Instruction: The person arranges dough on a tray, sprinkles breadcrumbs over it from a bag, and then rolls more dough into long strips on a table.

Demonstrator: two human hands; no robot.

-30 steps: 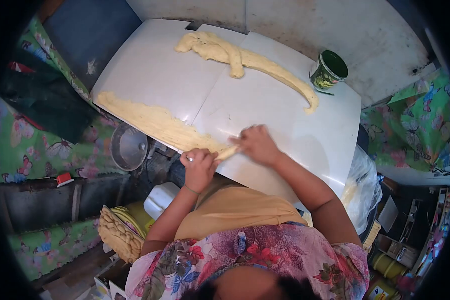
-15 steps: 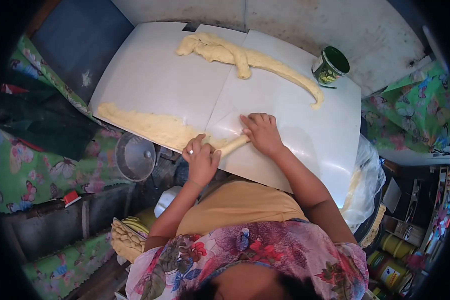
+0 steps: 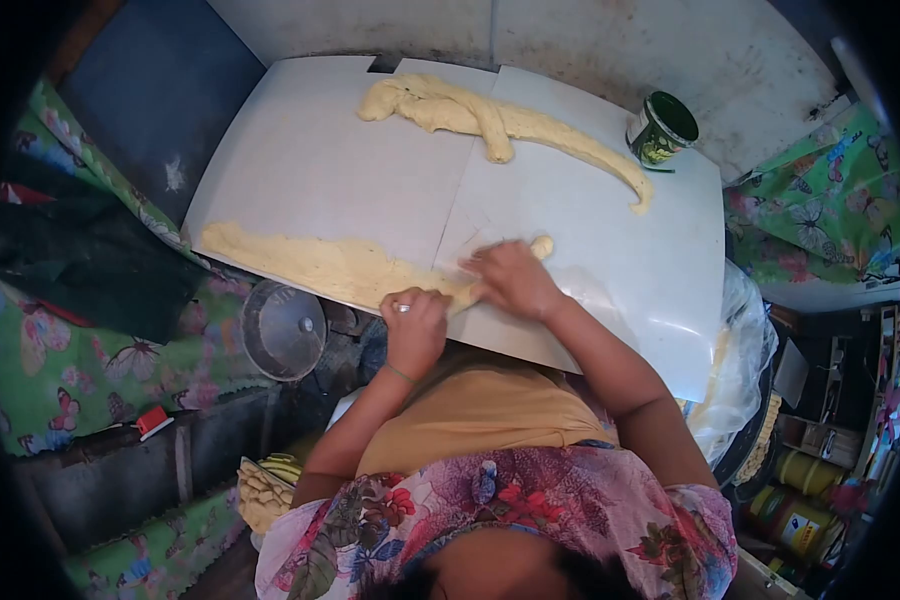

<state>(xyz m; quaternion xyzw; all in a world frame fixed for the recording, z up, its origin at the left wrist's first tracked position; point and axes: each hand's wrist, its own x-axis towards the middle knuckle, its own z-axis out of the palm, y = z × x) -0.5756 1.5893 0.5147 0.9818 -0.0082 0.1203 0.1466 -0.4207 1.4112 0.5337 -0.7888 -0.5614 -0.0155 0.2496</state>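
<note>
A long flat strip of pale yellow dough (image 3: 310,258) lies along the table's near edge, narrowing toward my hands. My left hand (image 3: 417,322), with a ring on one finger, is closed on the dough near its narrow end. Just to the right, my right hand (image 3: 515,282) lies palm down over the rolled part, fingers stretched out to the left. The dough under that palm is hidden. A small rounded end of dough (image 3: 542,246) shows beyond the right hand. Farther back, a thick, long mass of dough (image 3: 560,140) stretches across the white tabletop (image 3: 340,170).
A green tub (image 3: 662,130) stands at the back right of the table, by the wall. Clear plastic sheeting (image 3: 740,350) hangs at the right edge. Below the left edge is a translucent bucket (image 3: 283,330). A tray of shaped dough pieces (image 3: 264,495) sits at lower left.
My right hand has shifted left and toward me, nearer my left hand. A rounded dough end now shows behind it. My left hand has moved slightly right, its fingers more curled.
</note>
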